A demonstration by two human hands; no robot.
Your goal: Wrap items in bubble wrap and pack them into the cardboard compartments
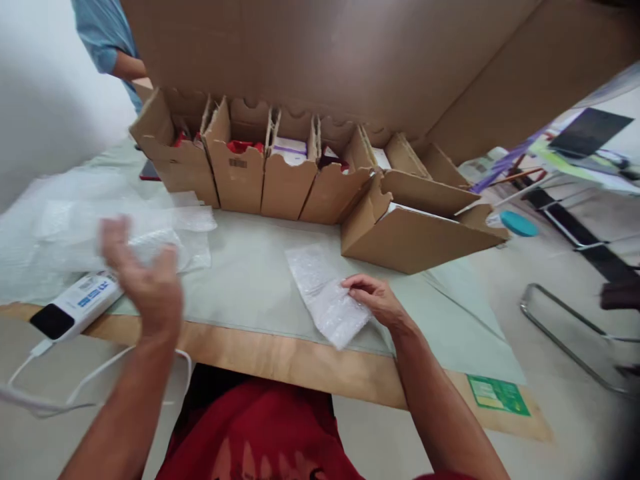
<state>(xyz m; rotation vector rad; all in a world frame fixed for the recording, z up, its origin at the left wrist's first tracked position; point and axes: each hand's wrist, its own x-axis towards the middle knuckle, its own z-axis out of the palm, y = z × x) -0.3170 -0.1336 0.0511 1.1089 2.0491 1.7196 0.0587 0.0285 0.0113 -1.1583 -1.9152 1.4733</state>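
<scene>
My right hand (375,299) pinches the right edge of a clear bubble wrap sheet (325,293), which lies on the pale green table cover near the front edge. Raised at the left, my left hand (147,273) is blurred by motion; its fingers look spread apart, with nothing between them. Behind it lies a loose pile of bubble wrap pieces (65,220). Just below and left of that hand, a white power bank-like device (83,303) with a black end rests at the table's edge, a white cable plugged into it.
Several cardboard file bins (240,180) stand in a row at the back, holding red and white packets. Another cardboard bin (415,233) sits angled at the right. A large cardboard panel (325,60) rises behind them. A person in a blue shirt (107,40) stands at the far left.
</scene>
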